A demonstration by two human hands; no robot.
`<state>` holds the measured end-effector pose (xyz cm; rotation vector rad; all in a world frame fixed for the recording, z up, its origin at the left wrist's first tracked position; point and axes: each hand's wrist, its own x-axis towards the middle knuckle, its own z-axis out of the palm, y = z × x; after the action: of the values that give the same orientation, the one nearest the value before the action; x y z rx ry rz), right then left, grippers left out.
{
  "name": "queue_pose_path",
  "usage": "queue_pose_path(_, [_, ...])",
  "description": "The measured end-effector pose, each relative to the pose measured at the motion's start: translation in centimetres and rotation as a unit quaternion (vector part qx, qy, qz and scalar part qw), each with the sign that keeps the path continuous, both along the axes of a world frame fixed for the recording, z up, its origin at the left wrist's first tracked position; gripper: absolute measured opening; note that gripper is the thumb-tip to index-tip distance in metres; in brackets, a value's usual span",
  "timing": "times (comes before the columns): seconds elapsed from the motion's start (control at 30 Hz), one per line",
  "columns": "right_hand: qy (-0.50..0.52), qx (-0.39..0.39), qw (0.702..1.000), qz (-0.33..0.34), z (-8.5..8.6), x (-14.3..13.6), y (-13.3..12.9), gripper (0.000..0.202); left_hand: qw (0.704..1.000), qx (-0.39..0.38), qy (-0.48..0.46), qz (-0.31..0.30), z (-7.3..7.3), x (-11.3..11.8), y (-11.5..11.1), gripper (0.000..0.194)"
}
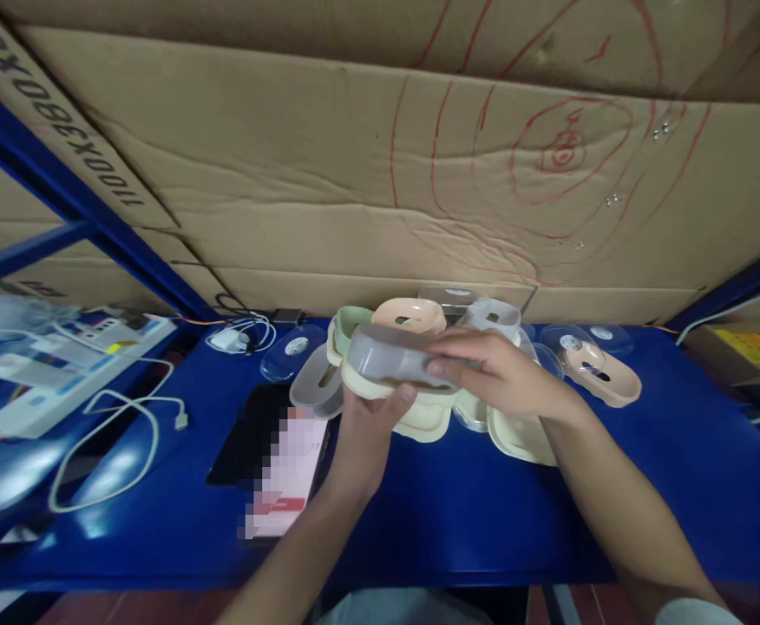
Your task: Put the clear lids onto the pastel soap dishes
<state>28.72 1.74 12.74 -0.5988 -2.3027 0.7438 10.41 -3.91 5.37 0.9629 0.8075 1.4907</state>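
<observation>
Between my hands, above the table, is a grey oval plastic box (383, 356) with a cream base (360, 382) under it. My left hand (367, 438) grips it from below and the near side, thumb on the base's edge. From the right, my right hand (501, 369) has its fingers pressed on the box's end. Close behind are a green oval box (354, 319), a peach one (412, 312) and a light grey one (494, 317). Cream trays (422, 423) lie beneath, and a grey oval tray (315, 386) sits to the left.
A phone (289, 486) rests on a black tablet-like slab (243, 443) at left. White cables (152, 434) and a power strip (81, 382) lie farther left. At right are a peach tray (611, 382) and clear lids (568, 343). Cardboard (289, 156) walls the back of the blue table (458, 529).
</observation>
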Motion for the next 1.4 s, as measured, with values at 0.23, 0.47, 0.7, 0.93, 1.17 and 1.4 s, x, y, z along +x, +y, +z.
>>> queue_pose_path(0.23, [-0.038,0.217,0.942,-0.254,-1.2,3.1,2.5,0.031,0.993,-0.024,0.078,0.085,0.9,-3.8,5.3,0.082])
queue_pose_path(0.47, [-0.153,0.294,0.887,-0.323,-4.0,4.7,5.4,0.032,0.988,-0.056,0.139,0.045,1.2,-8.5,11.0,0.057])
queue_pose_path(0.7, [-0.132,0.273,0.901,-0.309,-2.7,4.2,3.8,0.03,0.958,-0.168,0.233,0.007,2.5,-12.1,12.3,0.036])
queue_pose_path(0.93, [-0.126,0.282,0.926,-0.218,-1.9,4.6,-1.1,0.025,0.9,-0.113,0.41,0.098,1.4,-15.8,11.3,0.031])
queue_pose_path(1.17, [-0.089,0.283,0.945,-0.136,-7.9,5.5,-5.2,0.025,0.808,-0.002,0.551,0.21,-1.5,-17.6,11.2,0.025])
queue_pose_path(1.4, [-0.116,0.306,0.937,-0.123,-11.8,3.4,-7.2,0.019,0.77,0.098,0.602,0.188,-1.9,-16.2,9.4,0.031])
